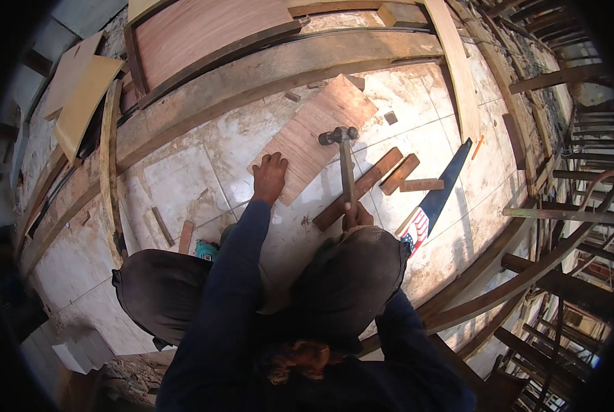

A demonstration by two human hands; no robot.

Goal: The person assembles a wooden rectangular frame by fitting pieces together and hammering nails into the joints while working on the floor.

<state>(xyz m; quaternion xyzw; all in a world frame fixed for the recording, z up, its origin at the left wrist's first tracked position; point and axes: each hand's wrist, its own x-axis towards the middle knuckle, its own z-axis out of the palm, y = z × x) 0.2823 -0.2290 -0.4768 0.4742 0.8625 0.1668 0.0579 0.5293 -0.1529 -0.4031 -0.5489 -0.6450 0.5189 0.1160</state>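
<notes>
Reddish-brown plywood, and here it is: the panel [310, 147] lies aslant on the tiled floor [183, 178], its far corner reaching toward the long beam [273, 79] that borders the floor's far edge. The left hand [270, 175] is down on the panel's left edge, fingers bent; whether they pinch anything, I cannot tell. Over to the right hand [360, 217], just beside the right knee, and it's wrapped firmly around the handle of a hammer [347, 168]! The hammer's dark head appears over the panel's right edge; contact there, I can't call. Behind the handle runs a long wooden strip [379, 168], with two shorter blocks [400, 174] just beside it. Further toward the floor's right edge, a handsaw [444, 189] with a dark blade points away, its patterned handle near the right knee, an orange pencil [478, 147] close to its tip. And a teal tool [207, 250] peeks out beside the left forearm.
</notes>
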